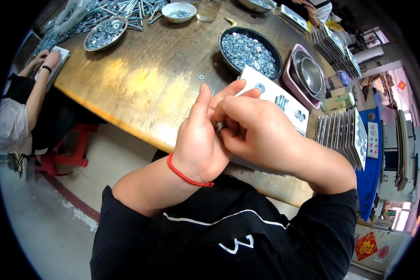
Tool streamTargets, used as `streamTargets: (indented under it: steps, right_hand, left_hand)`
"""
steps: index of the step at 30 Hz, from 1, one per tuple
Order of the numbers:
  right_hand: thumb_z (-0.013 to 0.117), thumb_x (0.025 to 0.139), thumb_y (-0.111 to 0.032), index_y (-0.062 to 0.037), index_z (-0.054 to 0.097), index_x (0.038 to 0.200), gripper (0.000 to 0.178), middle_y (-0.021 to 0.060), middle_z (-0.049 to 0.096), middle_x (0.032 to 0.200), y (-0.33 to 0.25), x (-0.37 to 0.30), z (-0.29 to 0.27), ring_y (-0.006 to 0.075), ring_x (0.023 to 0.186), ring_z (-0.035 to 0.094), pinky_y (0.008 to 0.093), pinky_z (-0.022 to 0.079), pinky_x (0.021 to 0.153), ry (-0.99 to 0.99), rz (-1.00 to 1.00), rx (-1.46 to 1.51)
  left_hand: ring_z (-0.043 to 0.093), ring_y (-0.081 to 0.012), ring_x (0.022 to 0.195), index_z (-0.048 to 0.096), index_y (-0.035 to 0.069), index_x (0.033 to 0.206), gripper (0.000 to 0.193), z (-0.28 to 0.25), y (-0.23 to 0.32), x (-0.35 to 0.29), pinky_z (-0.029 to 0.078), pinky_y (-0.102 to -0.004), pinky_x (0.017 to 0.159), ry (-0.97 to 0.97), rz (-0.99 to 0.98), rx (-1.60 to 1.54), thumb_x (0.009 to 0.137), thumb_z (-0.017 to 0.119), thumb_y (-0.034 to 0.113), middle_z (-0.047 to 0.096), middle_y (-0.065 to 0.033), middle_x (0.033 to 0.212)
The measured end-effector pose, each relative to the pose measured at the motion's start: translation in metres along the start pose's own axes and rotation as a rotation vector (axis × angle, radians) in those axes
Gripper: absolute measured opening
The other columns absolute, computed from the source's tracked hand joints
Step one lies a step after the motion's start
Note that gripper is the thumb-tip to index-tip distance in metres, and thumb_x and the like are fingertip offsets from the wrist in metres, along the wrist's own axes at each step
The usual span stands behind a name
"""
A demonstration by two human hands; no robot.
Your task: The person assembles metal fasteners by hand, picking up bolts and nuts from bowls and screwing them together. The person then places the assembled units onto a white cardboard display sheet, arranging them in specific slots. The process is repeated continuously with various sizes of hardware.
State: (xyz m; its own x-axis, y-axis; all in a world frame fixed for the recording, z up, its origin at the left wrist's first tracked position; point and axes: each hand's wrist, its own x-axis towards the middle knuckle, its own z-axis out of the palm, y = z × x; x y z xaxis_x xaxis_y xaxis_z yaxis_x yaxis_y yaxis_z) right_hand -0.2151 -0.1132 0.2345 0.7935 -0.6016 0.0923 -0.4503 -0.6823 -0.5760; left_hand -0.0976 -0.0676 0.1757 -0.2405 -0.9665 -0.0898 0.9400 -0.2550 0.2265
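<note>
My left hand (201, 140), with a red string band on the wrist, and my right hand (253, 128) are pressed together over the near edge of the wooden table (144, 79). Between their fingers sits a small grey metal part (220, 125), pinched from both sides and mostly hidden. Just beyond my hands lies a white blister card (277, 100) with bolts and washers set in it. A dark round bowl (250, 50) full of shiny washers stands behind the card. One loose washer (201, 76) lies on the table.
A stack of steel bowls in a pink tub (306, 74) stands at right, next to upright stacks of cards (341, 135). A metal plate of washers (105, 33), a white bowl (178, 11) and several bolts sit far left. Another person's arm (38, 86) rests at left; other hands (311, 10) work far back.
</note>
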Motion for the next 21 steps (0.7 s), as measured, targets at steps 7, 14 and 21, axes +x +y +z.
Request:
streamTargets:
  steps: [7,14,21]
  right_hand:
    - [0.066,0.071,0.001,-0.0034,0.060,0.085,0.016,0.0051,0.055,0.068,-0.014,-0.027,-0.004,0.0146,0.057,0.055,0.0260,0.043,0.050,0.063,0.056,0.011]
    - [0.074,0.063,-0.004,-0.0059,0.060,0.075,0.018,0.0054,0.060,0.087,-0.012,-0.055,-0.012,0.0263,0.086,0.057,0.0346,0.045,0.073,0.420,-0.145,-0.174]
    - [0.077,0.063,0.001,-0.0061,0.065,0.083,0.024,0.0060,0.063,0.092,-0.008,-0.103,-0.020,0.0248,0.084,0.059,0.0335,0.046,0.071,0.256,-0.258,0.046]
  left_hand:
    - [0.046,-0.0253,0.125,0.043,0.004,0.135,0.058,0.012,-0.014,-0.019,0.034,-0.0402,0.108,-0.035,0.026,0.059,0.103,0.022,0.047,0.051,-0.0163,0.133]
    - [0.061,-0.0170,0.099,0.058,-0.003,0.111,0.039,0.009,-0.030,-0.041,0.048,-0.0323,0.091,-0.127,-0.037,0.243,0.102,0.045,0.032,0.063,-0.0108,0.107]
    - [0.060,-0.0070,0.080,0.068,-0.005,0.097,0.021,-0.003,-0.029,-0.050,0.048,-0.0217,0.071,-0.266,-0.058,0.946,0.092,0.065,0.016,0.068,-0.0043,0.085]
